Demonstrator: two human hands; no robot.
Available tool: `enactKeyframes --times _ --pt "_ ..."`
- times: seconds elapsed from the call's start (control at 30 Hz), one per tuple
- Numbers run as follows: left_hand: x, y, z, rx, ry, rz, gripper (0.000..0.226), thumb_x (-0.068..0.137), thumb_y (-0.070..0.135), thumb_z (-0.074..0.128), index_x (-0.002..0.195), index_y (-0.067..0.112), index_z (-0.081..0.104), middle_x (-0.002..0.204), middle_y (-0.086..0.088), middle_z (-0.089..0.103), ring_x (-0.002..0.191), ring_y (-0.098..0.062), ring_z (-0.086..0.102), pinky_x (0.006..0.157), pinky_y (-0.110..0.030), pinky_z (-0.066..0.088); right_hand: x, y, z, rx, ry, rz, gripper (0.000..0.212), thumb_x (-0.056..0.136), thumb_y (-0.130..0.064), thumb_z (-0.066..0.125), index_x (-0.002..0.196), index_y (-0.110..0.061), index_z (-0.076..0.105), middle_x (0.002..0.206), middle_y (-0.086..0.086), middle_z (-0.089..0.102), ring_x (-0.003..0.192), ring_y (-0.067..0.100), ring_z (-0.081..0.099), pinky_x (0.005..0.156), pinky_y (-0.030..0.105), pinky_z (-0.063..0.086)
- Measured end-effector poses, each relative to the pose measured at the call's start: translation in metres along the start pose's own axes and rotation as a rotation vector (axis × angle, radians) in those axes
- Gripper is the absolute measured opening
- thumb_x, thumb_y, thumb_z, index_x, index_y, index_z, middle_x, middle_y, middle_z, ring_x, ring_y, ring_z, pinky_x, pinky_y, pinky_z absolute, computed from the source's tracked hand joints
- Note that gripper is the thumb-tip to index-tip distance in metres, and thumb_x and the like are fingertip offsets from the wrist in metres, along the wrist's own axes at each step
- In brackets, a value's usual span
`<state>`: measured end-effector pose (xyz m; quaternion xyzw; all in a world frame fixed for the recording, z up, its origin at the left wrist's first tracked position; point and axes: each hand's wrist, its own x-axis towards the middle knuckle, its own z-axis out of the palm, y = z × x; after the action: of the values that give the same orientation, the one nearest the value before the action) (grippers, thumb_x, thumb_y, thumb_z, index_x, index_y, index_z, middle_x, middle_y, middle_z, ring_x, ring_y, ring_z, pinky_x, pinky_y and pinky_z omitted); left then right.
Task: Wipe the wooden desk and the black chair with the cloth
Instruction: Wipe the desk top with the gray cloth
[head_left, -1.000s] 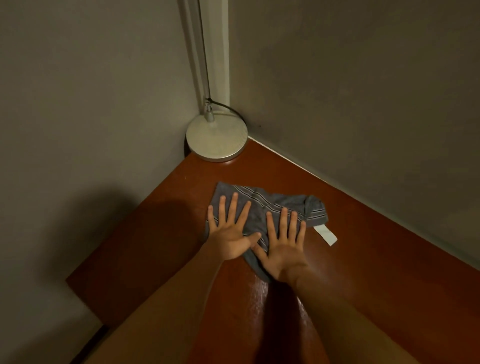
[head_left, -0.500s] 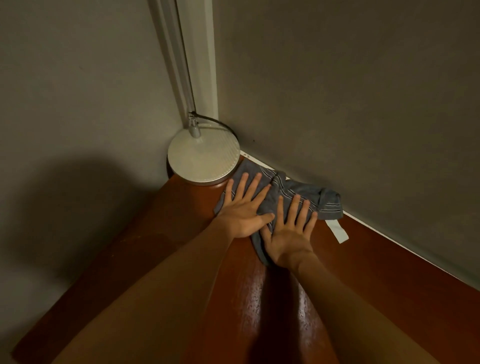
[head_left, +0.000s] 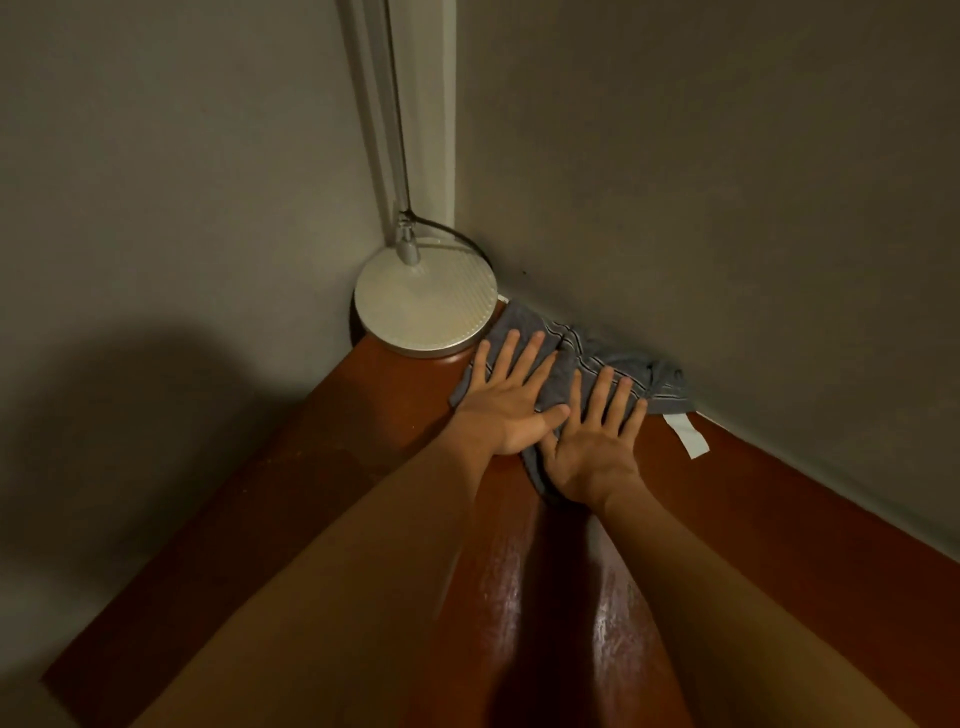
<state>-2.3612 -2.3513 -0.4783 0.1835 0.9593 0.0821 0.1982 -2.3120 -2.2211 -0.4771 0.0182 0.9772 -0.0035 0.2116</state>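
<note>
Left hand (head_left: 511, 397) and right hand (head_left: 597, 449) lie flat side by side on a grey striped cloth (head_left: 641, 374), fingers (head_left: 531, 353) straight and spread wide, pressing it onto the reddish wooden worktop (head_left: 363, 467). The cloth sits in the far corner, just beside the round lamp base (head_left: 423, 304) on its left and bunched against the wall (head_left: 727, 234) behind. A white tag (head_left: 687, 435) trails from its right edge.

Two hands were out there, the left hand (head_left: 511, 402) and the right hand (head_left: 597, 449). One cloth (head_left: 623, 364), grey with stripes, and just the one white label (head_left: 688, 437) hanging off it. One bench (head_left: 363, 493), red-brown. One lamp (head_left: 423, 306), counted as a single round base, one pole and one dark cord (head_left: 458, 237). And two walls behind it all: the left wall (head_left: 156, 208) and the right wall (head_left: 727, 182).
</note>
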Motion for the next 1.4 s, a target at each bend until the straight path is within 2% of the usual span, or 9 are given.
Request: enactKeyframes --times 0.1,0.23,0.5,0.67,0.8,0.97,1.03,1.17,1.4 --pt "-0.026 -0.003 0.009 0.008 0.000 0.005 0.079 0.099 0.066 0.022 0.158 0.026 -0.013 0.162 0.004 -0.030 0.146 -0.022 -0.035 0.117 -0.053 -0.022 -0.021 -0.007 0.011 0.005 0.003 -0.027 0.078 0.096 -0.063 0.001 0.141 -0.011 -0.037 0.155 0.025 -0.035 0.142 0.047 -0.032 0.117 0.063 -0.012" --pt "-0.066 -0.012 0.021 -0.007 0.001 0.004 0.079 0.099 0.066 0.022 0.157 0.028 -0.016 0.162 0.004 -0.032 0.146 -0.021 -0.035 0.118 -0.054 -0.018 -0.055 -0.024 0.028 -0.018 0.002 -0.052 0.089 0.072 -0.064 -0.026 0.140 -0.009 -0.040 0.153 0.026 -0.037 0.141 0.047 -0.033 0.116 0.063 -0.015" --pt "-0.167 -0.046 0.053 -0.029 0.023 -0.086 0.079 0.099 0.067 0.020 0.157 0.029 -0.016 0.160 0.007 -0.035 0.144 -0.019 -0.039 0.117 -0.053 -0.022 -0.121 -0.081 0.056 -0.033 -0.047 -0.180 0.105 0.056 -0.067 -0.050 0.141 -0.007 -0.038 0.147 0.027 -0.043 0.137 0.049 -0.039 0.114 0.065 -0.018" --pt "-0.208 -0.070 0.068 -0.022 0.025 -0.155 0.076 0.099 0.066 0.017 0.156 0.030 -0.019 0.159 0.007 -0.037 0.142 -0.018 -0.041 0.118 -0.053 -0.020 -0.145 -0.118 0.063 -0.052 -0.105 -0.214 0.096 0.065 -0.068 -0.028 0.137 -0.006 -0.043 0.142 0.030 -0.049 0.131 0.051 -0.045 0.111 0.068 -0.019" --pt "-0.205 -0.084 0.063 -0.003 0.042 -0.167 0.075 0.099 0.065 0.015 0.156 0.029 -0.018 0.159 0.007 -0.037 0.143 -0.018 -0.040 0.118 -0.053 -0.019 -0.138 -0.133 0.062 -0.031 -0.087 -0.219 0.096 0.069 -0.069 -0.023 0.138 -0.006 -0.043 0.142 0.030 -0.050 0.131 0.052 -0.046 0.110 0.068 -0.021" --pt "-0.191 -0.130 0.059 0.069 0.151 -0.255 0.088 0.080 0.072 -0.010 0.158 0.030 -0.008 0.157 0.010 -0.031 0.149 -0.019 -0.027 0.121 -0.050 -0.011 -0.104 -0.169 0.057 -0.031 0.002 -0.278 0.088 0.089 -0.070 -0.004 0.136 -0.007 -0.044 0.147 0.030 -0.044 0.133 0.051 -0.043 0.111 0.068 -0.018" --pt "-0.183 -0.147 0.054 0.073 0.153 -0.262 0.084 0.085 0.073 -0.005 0.158 0.031 -0.009 0.159 0.009 -0.029 0.150 -0.019 -0.025 0.122 -0.050 -0.010 -0.090 -0.186 0.054 -0.020 0.017 -0.290 0.089 0.094 -0.070 0.004 0.138 -0.007 -0.042 0.149 0.029 -0.042 0.135 0.050 -0.042 0.112 0.067 -0.017" --pt "-0.166 -0.179 0.042 -0.016 0.136 -0.265 0.074 0.100 0.065 0.020 0.158 0.031 -0.012 0.163 0.009 -0.027 0.150 -0.018 -0.026 0.122 -0.047 -0.011 -0.065 -0.208 0.050 -0.018 0.052 -0.299 0.090 0.095 -0.071 0.007 0.141 -0.008 -0.038 0.151 0.029 -0.038 0.137 0.050 -0.039 0.113 0.066 -0.017" --pt "-0.156 -0.199 0.039 -0.261 0.151 -0.289 0.071 0.103 0.058 0.027 0.159 0.032 -0.007 0.167 0.006 -0.012 0.154 -0.016 -0.010 0.125 -0.044 0.000 -0.042 -0.225 0.043 -0.066 0.111 -0.345 0.088 0.096 -0.069 0.008 0.145 -0.008 -0.032 0.156 0.028 -0.031 0.142 0.049 -0.031 0.115 0.065 -0.013"
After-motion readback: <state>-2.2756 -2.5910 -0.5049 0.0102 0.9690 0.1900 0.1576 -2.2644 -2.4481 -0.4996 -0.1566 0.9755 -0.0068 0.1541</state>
